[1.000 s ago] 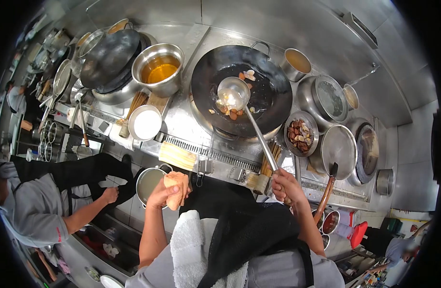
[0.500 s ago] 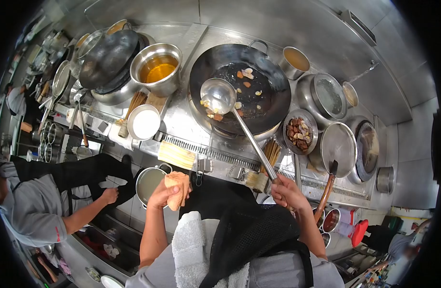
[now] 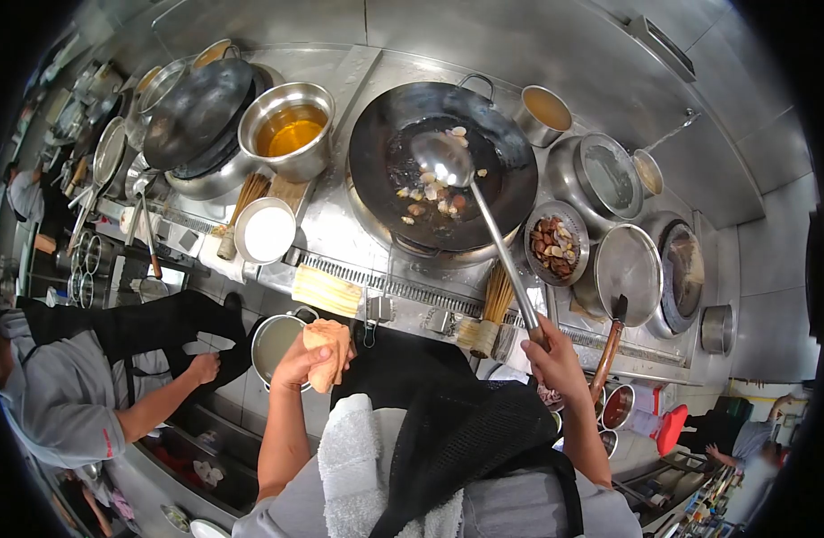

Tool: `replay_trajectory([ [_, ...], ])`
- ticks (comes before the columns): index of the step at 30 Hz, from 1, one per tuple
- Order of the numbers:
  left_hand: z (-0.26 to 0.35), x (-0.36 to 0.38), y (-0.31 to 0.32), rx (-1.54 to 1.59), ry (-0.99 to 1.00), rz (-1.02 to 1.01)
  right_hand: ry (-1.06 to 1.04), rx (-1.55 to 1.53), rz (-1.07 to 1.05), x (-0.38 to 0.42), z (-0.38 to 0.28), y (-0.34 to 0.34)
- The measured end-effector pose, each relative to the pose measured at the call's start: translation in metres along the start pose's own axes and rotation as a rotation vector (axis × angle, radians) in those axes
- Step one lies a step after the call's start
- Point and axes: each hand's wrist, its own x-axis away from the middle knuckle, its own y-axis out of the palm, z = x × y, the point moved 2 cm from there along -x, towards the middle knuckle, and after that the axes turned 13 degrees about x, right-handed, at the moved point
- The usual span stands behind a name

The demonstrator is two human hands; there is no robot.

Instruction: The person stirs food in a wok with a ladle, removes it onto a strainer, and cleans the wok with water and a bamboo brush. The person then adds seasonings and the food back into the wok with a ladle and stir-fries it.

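Observation:
My right hand (image 3: 557, 360) grips the handle end of a long metal ladle (image 3: 504, 251). The ladle's bowl is over the far middle of a large black wok (image 3: 501, 193), its rounded back turned upward. Pale and brownish food pieces (image 3: 430, 195) lie on the wok's oily bottom, mostly on the near side of the bowl, with a few beyond it. Wrapped in my left hand (image 3: 297, 366) is a folded orange-tan cloth (image 3: 327, 355), held in front of the stove edge, apart from the wok.
Right of the wok, a strainer (image 3: 557, 242) holds brown pieces beside metal pots and a wide sieve (image 3: 629, 276). Leftward are a pot of amber liquid (image 3: 324, 148), a white-filled bowl (image 3: 267, 230) and another wok (image 3: 197, 117). A person (image 3: 58, 386) stands at left.
The ladle's bowl has moved right and flipped so its back faces up. Food pieces have shifted toward the wok's near middle. My left hand still holds the cloth.

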Motion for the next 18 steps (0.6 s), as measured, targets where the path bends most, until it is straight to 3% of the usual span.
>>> replay_trajectory([
  [4, 0.004, 0.003, 0.003, -0.005, 0.012, 0.014, -0.008, -0.025, 0.128, -0.009, 0.004, -0.003],
  [16, 0.006, 0.005, -0.001, 0.010, 0.033, 0.033, 0.065, -0.077, 0.018, -0.024, 0.030, 0.000],
  [18, 0.006, 0.005, 0.000, 0.017, 0.033, 0.031, 0.025, 0.093, 0.071, -0.032, 0.040, 0.002],
])
